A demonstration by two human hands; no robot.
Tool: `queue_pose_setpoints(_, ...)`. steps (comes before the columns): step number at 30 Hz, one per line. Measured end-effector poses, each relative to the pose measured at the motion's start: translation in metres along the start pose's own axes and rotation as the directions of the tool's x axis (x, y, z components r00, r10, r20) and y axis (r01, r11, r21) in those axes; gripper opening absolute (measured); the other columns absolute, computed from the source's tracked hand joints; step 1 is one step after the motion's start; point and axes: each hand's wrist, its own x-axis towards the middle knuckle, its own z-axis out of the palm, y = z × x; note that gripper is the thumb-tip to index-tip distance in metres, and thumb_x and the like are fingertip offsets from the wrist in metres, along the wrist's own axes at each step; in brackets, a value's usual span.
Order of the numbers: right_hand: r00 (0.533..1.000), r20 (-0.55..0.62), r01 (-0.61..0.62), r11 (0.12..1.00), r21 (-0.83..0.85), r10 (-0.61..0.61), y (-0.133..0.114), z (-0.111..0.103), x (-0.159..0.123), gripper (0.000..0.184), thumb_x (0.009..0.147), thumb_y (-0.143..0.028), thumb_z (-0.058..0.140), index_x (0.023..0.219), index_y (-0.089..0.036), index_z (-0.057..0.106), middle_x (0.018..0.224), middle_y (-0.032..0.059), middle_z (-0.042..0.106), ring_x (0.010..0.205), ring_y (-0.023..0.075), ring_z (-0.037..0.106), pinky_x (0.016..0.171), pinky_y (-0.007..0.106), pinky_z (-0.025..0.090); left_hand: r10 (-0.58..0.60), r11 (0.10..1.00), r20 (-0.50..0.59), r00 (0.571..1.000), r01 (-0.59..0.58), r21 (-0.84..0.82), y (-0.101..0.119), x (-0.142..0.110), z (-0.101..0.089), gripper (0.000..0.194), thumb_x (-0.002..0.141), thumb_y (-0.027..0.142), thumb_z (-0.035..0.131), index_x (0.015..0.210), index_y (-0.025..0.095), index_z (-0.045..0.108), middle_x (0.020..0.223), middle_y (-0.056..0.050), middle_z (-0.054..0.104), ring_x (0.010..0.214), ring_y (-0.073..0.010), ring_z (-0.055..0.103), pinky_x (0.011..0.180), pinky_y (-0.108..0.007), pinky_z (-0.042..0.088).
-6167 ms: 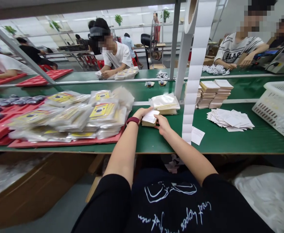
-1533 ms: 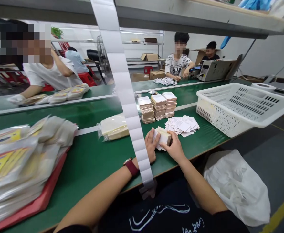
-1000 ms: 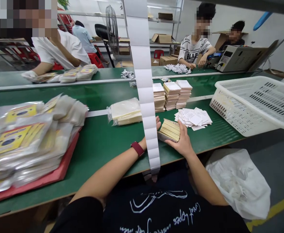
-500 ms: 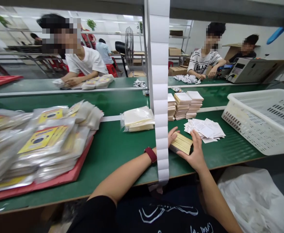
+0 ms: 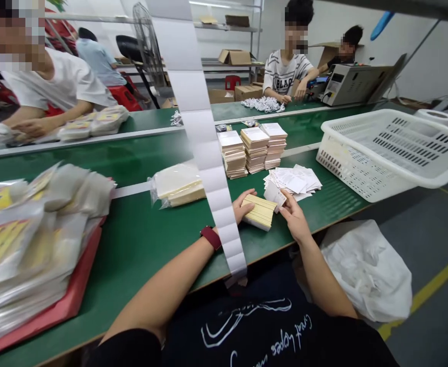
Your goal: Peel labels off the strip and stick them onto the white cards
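Note:
My left hand (image 5: 242, 206) is closed round a thick stack of yellow-edged cards (image 5: 260, 210), held just above the green table. Between the fingers of my right hand (image 5: 293, 216) is a white card (image 5: 274, 194), at the right end of the stack. Behind it lies a loose pile of white cards (image 5: 294, 179), spread in disorder. Farther back stand three tall stacks of cards (image 5: 255, 148) side by side. A hanging strip of white labels (image 5: 208, 148) passes in front of my left wrist and hides part of it.
Left of the strip lies a clear bag of cream sheets (image 5: 180, 183). Filled plastic packets (image 5: 28, 239) are heaped on a red tray (image 5: 82, 285) at the left. A white perforated basket (image 5: 346, 168) stands at the right, with a white sack (image 5: 365, 270) below. Two co-workers sit across.
My right hand has left the side of the yellow-edged stack and now holds a white card. The left hand keeps the stack. The view has turned to the right.

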Motion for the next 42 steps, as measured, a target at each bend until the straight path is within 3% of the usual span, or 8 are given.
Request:
queue_pose_setpoints(7,0.987,-0.157,-0.032,0.996,-0.088,0.018,-0.003,0.001,0.002,0.032,0.082,-0.036,0.057,0.104,-0.017,0.068,0.097,0.0071,0.074,0.089,0.0208,0.067,0.083,0.037,0.053,0.052,0.990,0.011,0.999,-0.053,0.134,0.001,-0.012,-0.006,0.059,0.075,0.054,0.066,0.120,0.016,0.062,0.125,-0.012,0.064,0.110,-0.0314,0.061,0.095,-0.042,0.048)
queue_pose_setpoints(12,0.943,-0.325,-0.040,0.995,0.094,0.069,0.000,-0.012,0.001,0.027,0.078,-0.038,0.061,0.097,-0.019,0.065,0.083,0.0031,0.073,0.077,0.0193,0.067,0.074,0.034,0.054,0.179,0.917,0.119,0.977,-0.209,0.339,0.003,-0.028,-0.015,0.051,0.086,0.054,0.059,0.123,0.020,0.058,0.138,-0.013,0.056,0.135,-0.0321,0.046,0.113,-0.048,0.035)
queue_pose_setpoints(15,0.933,-0.342,-0.034,0.975,0.219,0.109,0.001,-0.013,0.001,0.030,0.076,-0.036,0.064,0.101,-0.020,0.061,0.082,0.0024,0.073,0.075,0.0191,0.068,0.072,0.033,0.055,0.183,0.881,0.193,0.964,-0.248,0.403,0.006,-0.032,-0.019,0.047,0.089,0.050,0.057,0.126,0.021,0.055,0.141,-0.013,0.053,0.140,-0.0312,0.041,0.116,-0.052,0.031)
queue_pose_setpoints(22,0.879,-0.462,-0.042,0.985,0.169,0.117,0.003,-0.016,0.001,0.022,0.078,-0.037,0.064,0.089,-0.021,0.054,0.079,-0.0002,0.068,0.071,0.0153,0.064,0.069,0.029,0.052,0.181,0.870,0.198,0.963,-0.250,0.425,0.009,-0.033,-0.021,0.043,0.090,0.046,0.057,0.125,0.022,0.055,0.143,-0.015,0.052,0.142,-0.0338,0.037,0.115,-0.057,0.031)
queue_pose_setpoints(29,0.941,-0.295,-0.114,0.977,0.178,0.164,-0.001,-0.015,-0.001,0.026,0.083,-0.039,0.062,0.102,-0.023,0.053,0.078,-0.0002,0.071,0.071,0.0177,0.067,0.070,0.031,0.054,0.112,0.918,0.151,0.982,-0.160,0.362,0.016,-0.035,-0.016,0.051,0.089,0.045,0.060,0.133,0.022,0.046,0.142,-0.016,0.052,0.143,-0.0323,0.037,0.116,-0.053,0.032)
queue_pose_setpoints(35,0.978,-0.140,-0.145,0.986,0.082,0.155,-0.006,-0.017,-0.003,0.035,0.087,-0.039,0.059,0.118,-0.023,0.055,0.091,0.0036,0.074,0.085,0.0210,0.071,0.080,0.036,0.057,0.108,0.967,0.102,0.989,-0.128,0.222,0.008,-0.035,-0.013,0.059,0.086,0.043,0.065,0.135,0.022,0.039,0.144,-0.017,0.050,0.142,-0.0305,0.038,0.114,-0.051,0.037)
queue_pose_setpoints(39,0.995,0.033,-0.097,0.993,-0.062,0.099,-0.009,-0.020,-0.005,0.021,0.090,-0.033,0.054,0.107,-0.022,0.062,0.100,0.0042,0.074,0.096,0.0210,0.069,0.091,0.038,0.054,0.108,0.971,0.060,0.992,-0.118,0.208,0.005,-0.037,-0.011,0.062,0.085,0.044,0.066,0.135,0.023,0.036,0.153,-0.018,0.038,0.139,-0.0300,0.043,0.110,-0.047,0.041)
queue_pose_setpoints(42,0.972,0.218,-0.067,0.993,-0.098,0.087,-0.015,-0.023,-0.005,0.030,0.090,-0.027,0.055,0.119,-0.025,0.058,0.112,0.0052,0.072,0.109,0.0211,0.067,0.100,0.041,0.051,0.177,0.938,-0.010,0.984,-0.166,0.305,0.004,-0.038,-0.010,0.057,0.083,0.046,0.066,0.128,0.022,0.041,0.145,-0.017,0.042,0.133,-0.0302,0.046,0.105,-0.046,0.044)
